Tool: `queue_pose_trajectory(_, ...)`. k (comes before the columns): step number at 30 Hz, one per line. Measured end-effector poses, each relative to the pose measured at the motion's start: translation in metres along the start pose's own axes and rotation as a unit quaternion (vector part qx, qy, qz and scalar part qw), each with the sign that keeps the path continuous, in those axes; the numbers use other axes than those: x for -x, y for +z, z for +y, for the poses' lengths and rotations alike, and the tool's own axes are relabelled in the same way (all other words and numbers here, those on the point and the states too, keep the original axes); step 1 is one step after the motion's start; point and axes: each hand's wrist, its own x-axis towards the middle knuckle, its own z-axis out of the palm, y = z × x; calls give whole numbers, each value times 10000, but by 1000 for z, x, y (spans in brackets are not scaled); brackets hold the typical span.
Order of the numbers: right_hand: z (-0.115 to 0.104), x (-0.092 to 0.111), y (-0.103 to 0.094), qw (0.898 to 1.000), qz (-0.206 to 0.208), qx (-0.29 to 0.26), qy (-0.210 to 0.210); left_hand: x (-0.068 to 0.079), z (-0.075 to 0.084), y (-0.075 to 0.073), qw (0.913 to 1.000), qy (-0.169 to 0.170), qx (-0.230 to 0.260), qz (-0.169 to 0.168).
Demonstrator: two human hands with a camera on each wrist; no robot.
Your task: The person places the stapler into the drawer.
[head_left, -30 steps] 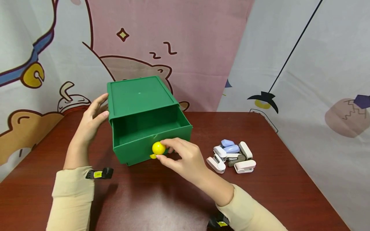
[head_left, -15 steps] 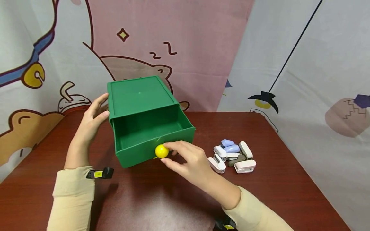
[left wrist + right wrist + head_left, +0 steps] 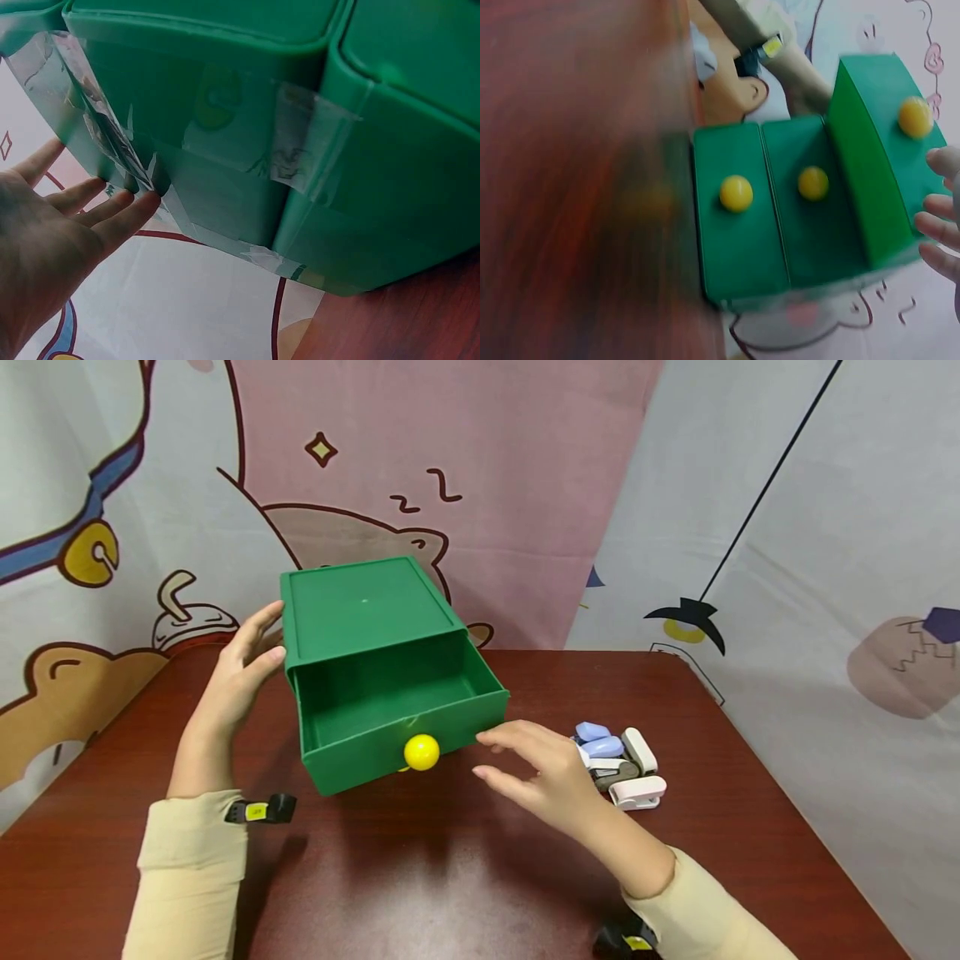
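Near right fingers [image 3: 517, 741] (parted, free): yellow drawer knob [image 3: 422, 752]; left fingers [image 3: 127, 219] extended against cabinet [image 3: 360, 610].

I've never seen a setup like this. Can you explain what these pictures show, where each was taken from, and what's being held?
There's no robot here: it's a person with a bare left hand and right hand. The wide view comes from a camera on the head, the close-up from the left wrist, and the tilted, partly blurred one from the right wrist. On the brown table stands a green drawer unit, its top drawer open, with a yellow knob in front. To the right lies a cluster of small staplers, partly hidden by the right hand. Nothing is gripped: the left hand's fingers touch the unit's side, while the right hand is apart from the knob, holding nothing.
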Motion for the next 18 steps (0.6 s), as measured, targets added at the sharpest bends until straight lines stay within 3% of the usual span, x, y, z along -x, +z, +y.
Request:
queue_pose_trajectory(5,15,6,-21,9998,83,20,152,0,0,0,10000,8,25,14)
queue_pose_trajectory(12,36,12,-54,9972,-100,384,639,0,0,1,10000,17,54,6)
queue_pose_trajectory(18,53,17,-74,9886,-407,554,1340,0,-1,0,10000,22,50,-3)
